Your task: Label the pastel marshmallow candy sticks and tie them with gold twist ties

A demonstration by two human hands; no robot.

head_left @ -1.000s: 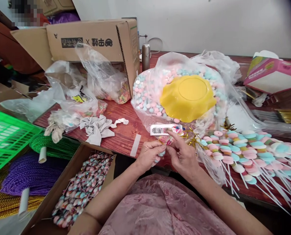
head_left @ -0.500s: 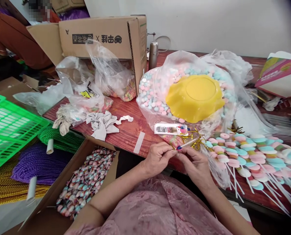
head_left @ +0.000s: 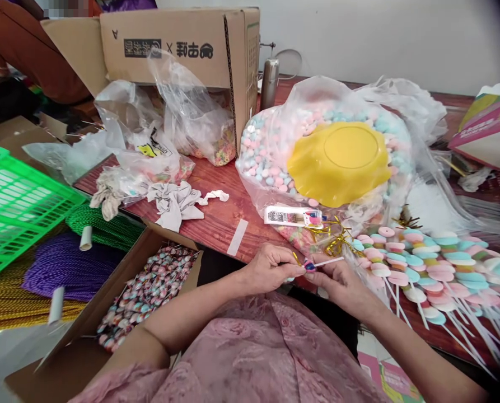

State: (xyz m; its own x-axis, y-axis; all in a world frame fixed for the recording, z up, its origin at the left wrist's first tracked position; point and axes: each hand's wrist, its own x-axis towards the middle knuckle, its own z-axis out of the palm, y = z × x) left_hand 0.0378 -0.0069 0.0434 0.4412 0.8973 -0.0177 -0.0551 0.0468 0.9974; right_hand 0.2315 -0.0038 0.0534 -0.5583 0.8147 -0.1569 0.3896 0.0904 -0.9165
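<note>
A wrapped candy skewer (head_left: 311, 266) is between my two hands, above the table's front edge. Its blue-purple wrapper end and white stick show; the rest is mostly covered by fingers. My left hand (head_left: 269, 270) pinches the wrapped part, and a short gold twist tie (head_left: 295, 257) sticks up at its fingertips. My right hand (head_left: 339, 284) is closed at the wrapper end by the stick, which points right. Just beyond lie a printed white packet (head_left: 292, 216) and a bunch of gold twist ties (head_left: 337, 242).
Candy skewers (head_left: 438, 263) with white sticks lie at right. A yellow bowl (head_left: 340, 162) rests upside down on a bag of pink and blue candies (head_left: 262, 159). At left are a carton of wrapped candies (head_left: 149, 296), a green basket (head_left: 18, 207) and a cardboard box (head_left: 169, 47).
Both hands have come slightly lower and nearer my body with the candy skewer. My right hand has shifted a little right, and more of the wrapper end shows. The view has tilted slightly.
</note>
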